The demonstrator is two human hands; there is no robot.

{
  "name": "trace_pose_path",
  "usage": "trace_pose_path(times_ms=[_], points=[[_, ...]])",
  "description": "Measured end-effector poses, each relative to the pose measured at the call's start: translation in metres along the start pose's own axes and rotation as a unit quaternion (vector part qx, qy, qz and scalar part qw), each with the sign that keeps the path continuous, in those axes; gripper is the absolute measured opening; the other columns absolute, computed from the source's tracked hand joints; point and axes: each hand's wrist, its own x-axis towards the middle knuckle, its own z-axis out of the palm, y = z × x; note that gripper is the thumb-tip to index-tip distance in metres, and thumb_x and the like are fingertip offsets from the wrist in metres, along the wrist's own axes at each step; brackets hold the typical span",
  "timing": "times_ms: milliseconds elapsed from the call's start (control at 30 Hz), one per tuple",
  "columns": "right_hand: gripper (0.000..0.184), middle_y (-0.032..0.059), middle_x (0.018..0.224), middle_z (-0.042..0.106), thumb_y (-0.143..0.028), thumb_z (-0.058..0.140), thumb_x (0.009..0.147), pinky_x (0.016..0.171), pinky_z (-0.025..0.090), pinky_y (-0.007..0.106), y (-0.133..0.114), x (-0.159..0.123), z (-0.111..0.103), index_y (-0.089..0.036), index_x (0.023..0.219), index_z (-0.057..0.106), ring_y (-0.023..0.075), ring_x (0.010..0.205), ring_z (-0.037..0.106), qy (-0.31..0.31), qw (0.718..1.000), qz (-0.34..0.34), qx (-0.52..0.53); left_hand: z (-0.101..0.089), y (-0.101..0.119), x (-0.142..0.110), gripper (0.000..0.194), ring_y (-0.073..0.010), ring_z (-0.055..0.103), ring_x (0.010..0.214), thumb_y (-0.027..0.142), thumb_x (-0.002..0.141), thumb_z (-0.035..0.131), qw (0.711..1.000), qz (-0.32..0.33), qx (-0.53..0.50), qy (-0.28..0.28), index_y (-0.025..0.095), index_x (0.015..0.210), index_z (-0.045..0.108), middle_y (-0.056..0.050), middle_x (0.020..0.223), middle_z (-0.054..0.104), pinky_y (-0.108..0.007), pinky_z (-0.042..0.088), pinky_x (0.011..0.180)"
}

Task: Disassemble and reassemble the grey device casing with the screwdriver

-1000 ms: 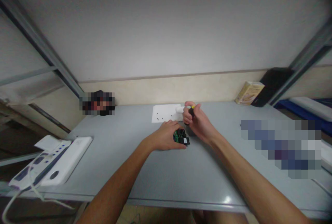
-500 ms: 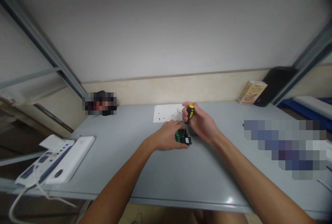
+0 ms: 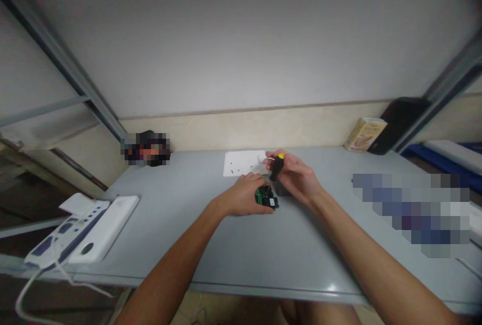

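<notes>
Across the grey worktop (image 3: 226,252), nearer than the white paper (image 3: 243,160), the left hand (image 3: 243,196) has its fingers curled round a green-and-black circuit assembly (image 3: 270,201) on its right side. The right hand (image 3: 297,174) grasps in its fingers a yellow-ended black tool handle (image 3: 277,168), its long axis steep, lower end toward the assembly; contact is unclear. Small dark bits (image 3: 238,170) dot the paper.

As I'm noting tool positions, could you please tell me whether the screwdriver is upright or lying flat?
Upright, leaning somewhat: the right hand holds the screwdriver yellow end up, slanting down toward the circuit board.
</notes>
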Motion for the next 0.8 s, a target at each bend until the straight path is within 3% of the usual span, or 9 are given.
trace_pose_path(times_ms=[100, 200, 300, 367, 433, 533, 600, 700, 800], points=[[0.023, -0.0013, 0.086, 0.063, -0.029, 0.084, 0.079, 0.07, 0.048, 0.027, 0.001, 0.0, -0.0011, -0.026, 0.09, 0.064, 0.0132, 0.072, 0.058, -0.017, 1.0, -0.002, 0.012, 0.0, -0.0001, -0.0001, 0.058, -0.0303, 0.057, 0.115, 0.053, 0.073, 0.084, 1.0, -0.001, 0.0, 0.001, 0.025, 0.12, 0.064, -0.008, 0.118, 0.066, -0.045, 0.043, 0.102], [0.019, -0.0056, 0.065, 0.047, -0.042, 0.073, 0.09, 0.056, 0.041, 0.024, 0.002, 0.002, -0.0006, -0.028, 0.1, 0.065, 0.0105, 0.054, 0.042, -0.011, 1.0, -0.011, 0.023, 0.0, 0.0005, 0.0003, 0.057, -0.0296, 0.058, 0.114, 0.054, 0.074, 0.083, 1.0, 0.003, 0.004, -0.002, 0.025, 0.119, 0.064, -0.007, 0.116, 0.066, -0.044, 0.043, 0.101], [0.028, -0.0015, 0.075, 0.053, -0.05, 0.069, 0.09, 0.064, 0.046, 0.027, -0.0002, 0.0025, -0.0006, -0.024, 0.102, 0.067, 0.0132, 0.066, 0.051, -0.001, 1.0, 0.002, 0.024, 0.0003, 0.0008, 0.0011, 0.055, -0.0294, 0.057, 0.114, 0.054, 0.075, 0.082, 1.0, 0.005, 0.005, 0.0, 0.025, 0.118, 0.064, -0.007, 0.116, 0.066, -0.043, 0.043, 0.101], [0.025, 0.0015, 0.089, 0.062, -0.042, 0.079, 0.083, 0.074, 0.049, 0.03, -0.0022, 0.0016, -0.0016, -0.024, 0.093, 0.066, 0.0159, 0.08, 0.059, 0.001, 1.0, 0.001, 0.006, 0.0008, 0.0006, 0.0015, 0.055, -0.0298, 0.057, 0.115, 0.054, 0.075, 0.082, 1.0, 0.005, 0.006, 0.002, 0.026, 0.119, 0.064, -0.007, 0.117, 0.066, -0.043, 0.042, 0.102], [0.029, 0.0003, 0.094, 0.065, -0.035, 0.086, 0.076, 0.074, 0.049, 0.03, -0.0028, 0.0008, -0.0025, -0.024, 0.085, 0.06, 0.0158, 0.081, 0.06, 0.008, 1.0, -0.008, -0.011, 0.0012, 0.0004, 0.0016, 0.056, -0.0301, 0.057, 0.116, 0.054, 0.075, 0.083, 1.0, 0.004, 0.007, 0.004, 0.026, 0.12, 0.064, -0.007, 0.119, 0.065, -0.043, 0.041, 0.103], [0.031, -0.0058, 0.067, 0.052, -0.039, 0.082, 0.081, 0.057, 0.04, 0.025, -0.0013, 0.0016, -0.0023, -0.025, 0.08, 0.054, 0.0106, 0.054, 0.042, 0.009, 1.0, -0.017, -0.023, 0.0017, 0.001, 0.0015, 0.057, -0.03, 0.057, 0.114, 0.056, 0.075, 0.082, 1.0, 0.0, 0.007, 0.005, 0.026, 0.121, 0.065, -0.007, 0.117, 0.065, -0.044, 0.042, 0.102], [0.027, -0.0071, 0.06, 0.039, -0.051, 0.07, 0.09, 0.052, 0.035, 0.026, -0.001, 0.0029, -0.001, -0.027, 0.086, 0.058, 0.0112, 0.048, 0.031, 0.012, 0.999, -0.021, -0.028, 0.0022, 0.0016, 0.0016, 0.056, -0.0301, 0.057, 0.113, 0.057, 0.076, 0.081, 1.0, -0.003, 0.008, 0.006, 0.026, 0.12, 0.065, -0.007, 0.116, 0.065, -0.044, 0.042, 0.102], [0.03, -0.0024, 0.069, 0.048, -0.056, 0.059, 0.094, 0.06, 0.044, 0.031, -0.0035, 0.0031, 0.0, -0.027, 0.101, 0.065, 0.0154, 0.058, 0.045, 0.03, 0.999, -0.007, -0.04, 0.0032, 0.002, 0.002, 0.056, -0.0302, 0.057, 0.113, 0.057, 0.076, 0.081, 1.0, -0.006, 0.01, 0.009, 0.027, 0.121, 0.066, -0.007, 0.116, 0.065, -0.045, 0.042, 0.102], [0.026, 0.0036, 0.093, 0.063, -0.049, 0.073, 0.084, 0.074, 0.05, 0.035, -0.0056, 0.0012, -0.0017, -0.026, 0.092, 0.064, 0.0198, 0.08, 0.06, 0.033, 0.998, -0.008, -0.057, 0.004, 0.0015, 0.0024, 0.058, -0.03, 0.058, 0.112, 0.058, 0.076, 0.081, 1.0, -0.006, 0.013, 0.011, 0.028, 0.123, 0.065, -0.007, 0.116, 0.065, -0.045, 0.042, 0.102]])
